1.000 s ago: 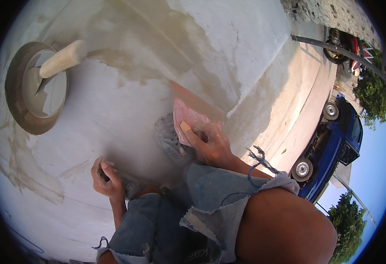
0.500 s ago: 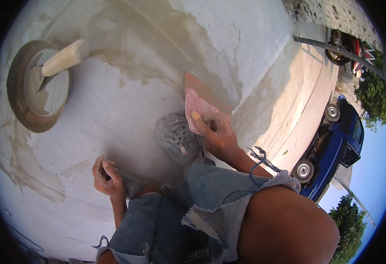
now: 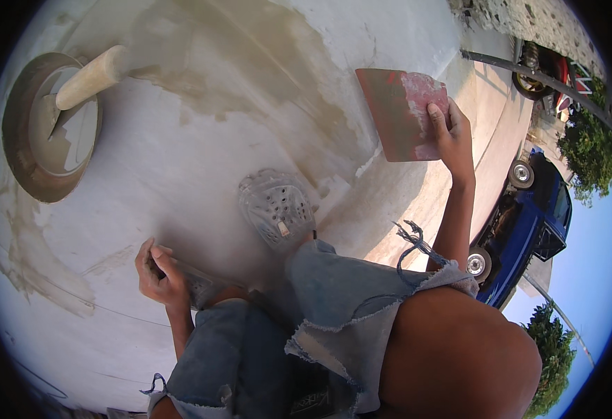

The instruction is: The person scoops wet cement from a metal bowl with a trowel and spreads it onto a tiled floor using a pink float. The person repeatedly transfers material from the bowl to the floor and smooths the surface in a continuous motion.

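Note:
My right hand (image 3: 454, 143) grips a flat red rectangular spreader (image 3: 390, 115) by its plaster-smeared edge, thumb on the upper face. The spreader is held over the far right, beyond my shoe. My left hand (image 3: 163, 274) hangs beside my left shoe, fingers curled in and nothing visible in them. At the far left a round metal pan (image 3: 23, 167) holds grey wet mix. In it rests a trowel, its pale wooden handle (image 3: 90, 80) sticking out over the rim. A damp brown-grey smear (image 3: 250, 63) crosses the pale floor ahead of me.
My dusty perforated clog (image 3: 278, 206) stands on the floor, with my bent knees in torn jeans (image 3: 348, 279) close behind it. A sunlit strip of paving (image 3: 431, 195) runs along the right. Beyond it are a blue vehicle (image 3: 529, 223) and a dark metal bar (image 3: 501, 66).
My right hand has swung forward and to the right, carrying the spreader away from my clog, and the spreader has turned. My left hand stays curled beside my shoe. The view has shifted slightly.

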